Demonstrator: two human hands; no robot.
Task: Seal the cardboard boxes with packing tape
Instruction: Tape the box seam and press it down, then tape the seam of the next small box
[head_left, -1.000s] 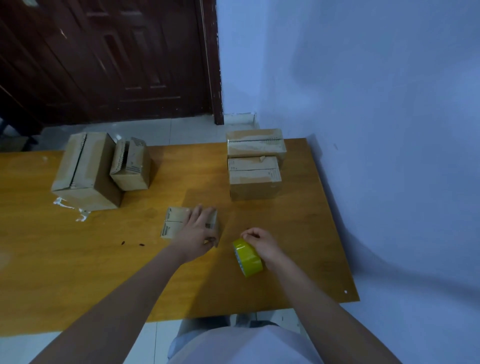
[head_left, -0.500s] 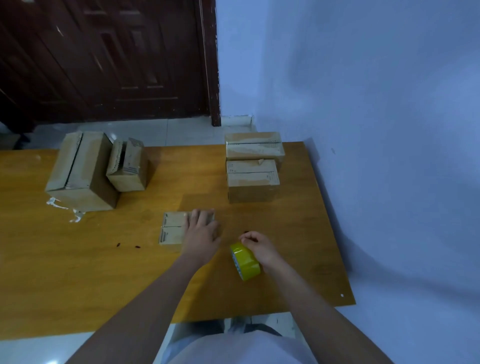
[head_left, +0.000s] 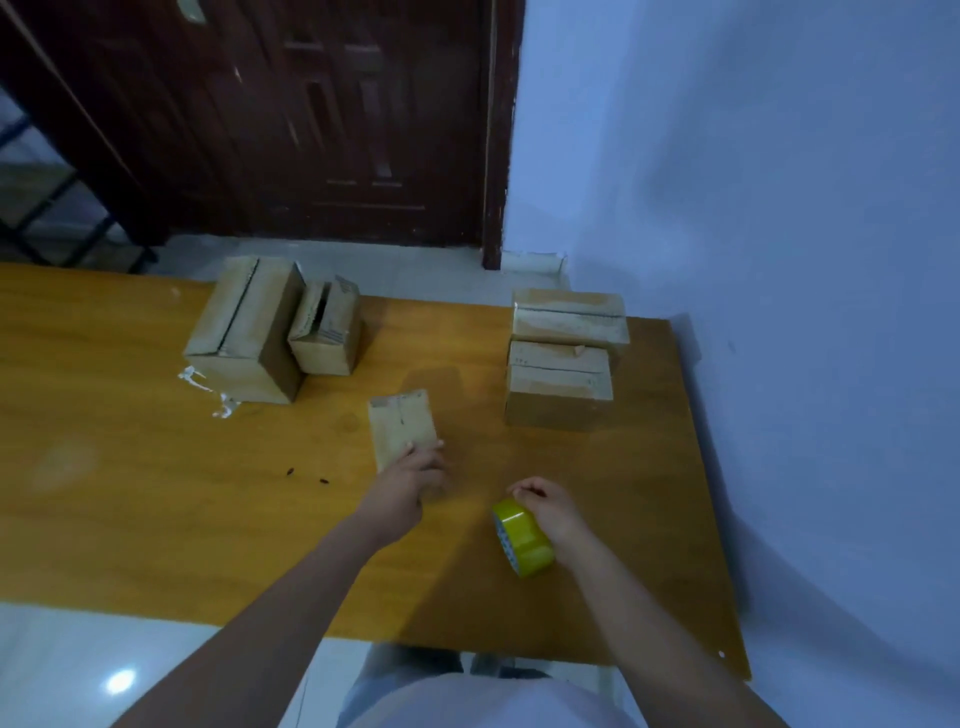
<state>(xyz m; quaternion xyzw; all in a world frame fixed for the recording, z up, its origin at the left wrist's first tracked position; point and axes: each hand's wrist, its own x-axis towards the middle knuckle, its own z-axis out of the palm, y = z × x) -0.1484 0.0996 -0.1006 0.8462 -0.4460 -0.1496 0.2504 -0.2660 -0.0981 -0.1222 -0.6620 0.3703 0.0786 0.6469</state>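
Note:
A small flat cardboard box (head_left: 401, 423) lies on the wooden table (head_left: 130, 493), its long side pointing away from me. My left hand (head_left: 410, 480) grips its near end, thumb on the right edge and fingers on top. To the right, my right hand (head_left: 545, 506) holds a yellow roll of packing tape (head_left: 522, 538) standing on edge just above the table, fingers curled in front of the roll. Hand and roll are apart from the small box.
Two closed boxes (head_left: 569, 317) (head_left: 558, 387) stand at the back right near the wall (head_left: 779, 312). At the back left sit a larger box (head_left: 244, 327) and a smaller open one (head_left: 327, 332), with white tape scraps (head_left: 208, 389) in front.
The small box has turned from lying crosswise to pointing away from me. My left hand went from lying flat on top to gripping its near end. The right hand and tape barely moved.

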